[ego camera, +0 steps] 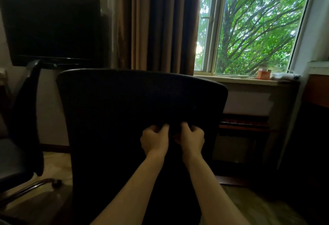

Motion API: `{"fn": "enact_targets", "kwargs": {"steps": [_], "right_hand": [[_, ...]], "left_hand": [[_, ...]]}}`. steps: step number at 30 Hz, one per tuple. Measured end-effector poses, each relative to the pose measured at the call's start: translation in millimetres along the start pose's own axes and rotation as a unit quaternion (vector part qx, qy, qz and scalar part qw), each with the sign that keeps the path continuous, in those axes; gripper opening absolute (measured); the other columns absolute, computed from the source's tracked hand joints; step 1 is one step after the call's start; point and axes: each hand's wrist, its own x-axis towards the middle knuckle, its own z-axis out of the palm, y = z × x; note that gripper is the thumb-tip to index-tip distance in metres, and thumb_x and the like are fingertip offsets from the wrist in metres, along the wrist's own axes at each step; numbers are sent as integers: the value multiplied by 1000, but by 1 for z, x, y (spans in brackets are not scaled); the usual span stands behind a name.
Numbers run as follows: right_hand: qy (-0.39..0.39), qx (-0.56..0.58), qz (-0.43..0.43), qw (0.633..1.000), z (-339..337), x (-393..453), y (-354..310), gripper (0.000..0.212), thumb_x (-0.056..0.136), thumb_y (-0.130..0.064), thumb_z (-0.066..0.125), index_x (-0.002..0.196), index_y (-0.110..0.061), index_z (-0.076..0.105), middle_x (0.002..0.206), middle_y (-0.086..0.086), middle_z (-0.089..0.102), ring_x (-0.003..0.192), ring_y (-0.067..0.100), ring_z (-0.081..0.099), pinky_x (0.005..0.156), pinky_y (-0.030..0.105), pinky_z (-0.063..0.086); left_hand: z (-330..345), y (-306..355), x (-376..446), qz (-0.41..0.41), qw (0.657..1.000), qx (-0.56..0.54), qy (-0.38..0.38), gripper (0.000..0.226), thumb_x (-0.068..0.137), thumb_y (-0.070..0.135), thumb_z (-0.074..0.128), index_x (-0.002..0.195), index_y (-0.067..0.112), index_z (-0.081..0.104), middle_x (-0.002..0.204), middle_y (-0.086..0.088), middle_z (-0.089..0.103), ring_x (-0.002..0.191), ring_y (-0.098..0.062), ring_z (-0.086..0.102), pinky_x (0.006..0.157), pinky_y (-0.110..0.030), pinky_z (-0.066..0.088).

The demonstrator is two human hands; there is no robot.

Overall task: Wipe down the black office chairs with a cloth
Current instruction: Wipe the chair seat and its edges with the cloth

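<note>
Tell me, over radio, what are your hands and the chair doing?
Left hand, right hand both pinching something dark. Chair back right behind them. Nothing blocking.

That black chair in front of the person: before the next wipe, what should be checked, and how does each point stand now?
1. Both hands at the chair: ok. The left hand and right hand sit side by side against the chair back.
2. Cloth in hand: cannot tell. The fingers are curled as if pinching something dark, lost against the black back.
3. Chair back within reach: ok, upright and close.
4. Second chair: ok, off to the left, apart from this one.
5. Lighting: not ok. The window is bright; the chair surface is too dark to judge dirt.
</note>
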Motion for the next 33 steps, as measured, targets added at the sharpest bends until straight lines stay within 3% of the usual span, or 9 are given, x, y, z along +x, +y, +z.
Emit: {"fn": "enact_targets", "kwargs": {"steps": [3,5,8,11,16,21,26,29,33], "right_hand": [[19,32,-77,996,-5,9,-49,24,82,-35,64,66,-17,67,70,3,71,71,21,69,75,45,59],[19,39,-123,991,-8,14,-87,22,82,-33,64,67,-17,68,71,1,71,73,18,69,76,41,59],[15,42,-167,985,-15,20,-125,26,68,-39,60,68,-15,71,71,3,74,73,25,73,75,50,60],[6,14,-170,985,-21,23,-137,27,70,-37,59,70,-13,71,70,4,74,70,26,73,73,50,60],[45,-46,-170,983,-25,24,-108,22,81,-34,63,65,-19,66,69,-1,71,72,18,70,76,44,59],[-1,-51,-47,998,-28,28,-23,22,77,-36,63,68,-16,66,70,6,71,70,25,71,74,53,58],[-13,-85,30,996,-40,16,48,19,89,-29,60,76,-18,67,76,6,72,70,21,69,75,46,59],[-1,-96,60,994,-45,11,65,18,91,-30,59,82,-16,67,79,6,71,70,20,69,71,41,59],[10,-67,55,996,-44,13,57,18,87,-33,61,82,-17,68,79,5,72,73,22,71,76,50,59]], "left_hand": [[4,50,-7,126,992,4,7,15,88,32,68,78,21,70,69,16,61,75,-11,64,79,-29,54],[6,84,-12,185,983,0,8,18,88,33,67,75,20,70,69,13,62,74,-11,65,74,-28,52],[10,118,-18,228,974,7,9,26,88,35,66,64,25,62,67,10,64,67,-8,63,67,-28,52],[14,130,-20,242,970,12,6,25,87,38,66,65,25,64,65,9,65,64,-7,64,64,-28,54],[22,94,-12,199,978,60,2,24,85,42,67,69,25,65,68,11,65,66,-8,64,66,-27,53],[29,15,1,63,990,123,-10,19,85,43,69,79,29,59,68,15,56,62,-3,52,61,-25,46],[31,-55,-8,0,990,144,-8,18,84,41,70,83,23,69,71,14,62,69,-10,62,70,-29,54],[30,-69,-15,-37,991,125,-23,13,87,37,69,82,26,66,72,13,61,67,-7,59,64,-26,48],[30,-57,-18,-30,997,70,-28,15,89,32,68,75,25,67,74,8,65,70,-12,64,63,-26,49]]}}
